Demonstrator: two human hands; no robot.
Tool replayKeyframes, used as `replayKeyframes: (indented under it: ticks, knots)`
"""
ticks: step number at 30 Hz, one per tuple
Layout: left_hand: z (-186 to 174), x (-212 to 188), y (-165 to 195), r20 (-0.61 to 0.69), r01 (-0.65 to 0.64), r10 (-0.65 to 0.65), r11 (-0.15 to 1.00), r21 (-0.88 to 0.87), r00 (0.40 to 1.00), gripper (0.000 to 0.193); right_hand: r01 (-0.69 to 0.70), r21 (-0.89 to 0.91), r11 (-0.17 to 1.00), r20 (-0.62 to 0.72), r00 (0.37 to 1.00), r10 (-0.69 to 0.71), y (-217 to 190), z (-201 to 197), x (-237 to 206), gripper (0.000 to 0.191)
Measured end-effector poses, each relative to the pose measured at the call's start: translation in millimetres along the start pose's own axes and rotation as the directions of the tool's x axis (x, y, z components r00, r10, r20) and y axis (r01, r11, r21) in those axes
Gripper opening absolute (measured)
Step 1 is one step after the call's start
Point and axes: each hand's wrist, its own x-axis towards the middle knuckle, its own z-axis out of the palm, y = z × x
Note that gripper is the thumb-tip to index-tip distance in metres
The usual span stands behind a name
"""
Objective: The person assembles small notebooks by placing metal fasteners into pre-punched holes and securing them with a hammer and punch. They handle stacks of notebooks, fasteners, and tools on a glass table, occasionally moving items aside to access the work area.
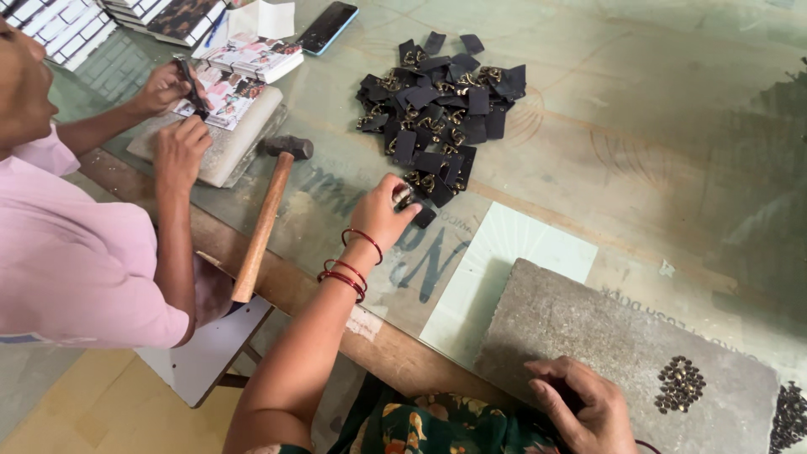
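Note:
A heap of small black leather tabs with brass clasps (437, 109) lies on the glass-topped table. My left hand (380, 212), with red bangles on the wrist, reaches to the heap's near edge and pinches one black tab (418, 210) there. My right hand (580, 405) rests with curled fingers on the near corner of a grey stone slab (588, 328). Something dark shows under those fingers, but I cannot tell what it is. A small cluster of brass studs (679, 384) sits on the slab to the right of that hand.
A co-worker in a pink shirt (76, 261) sits at left, both hands holding a small tool over a white stone block (227, 147). A wooden-handled hammer (267, 214) leans by it. Also here: a white tile (504, 269), a phone (328, 27), booklets (252, 57) and more studs (790, 416).

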Motion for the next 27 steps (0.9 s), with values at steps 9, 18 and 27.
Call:
replayKeyframes:
  ticks: [9,18,27]
  knots:
    - [-1.9,91.5,-51.5,-0.376,0.071,-0.175,0.959,-0.274,0.910,0.029,-0.013,-0.038,0.999,0.048,0.999,0.015,7.8,0.7,2.1,0.020]
    - [-10.2,132.9,-45.3,-0.340,0.443,-0.395,0.894,0.072,0.853,0.054,0.075,-0.012,0.997,0.062,0.995,-0.074,14.9,-1.0,4.7,0.017]
    - [7.1,103.5,-39.9,-0.379,0.030,-0.253,0.862,-0.506,0.890,0.027,0.045,0.003,0.999,0.090,0.995,-0.045,14.0,-3.8,5.6,0.018]
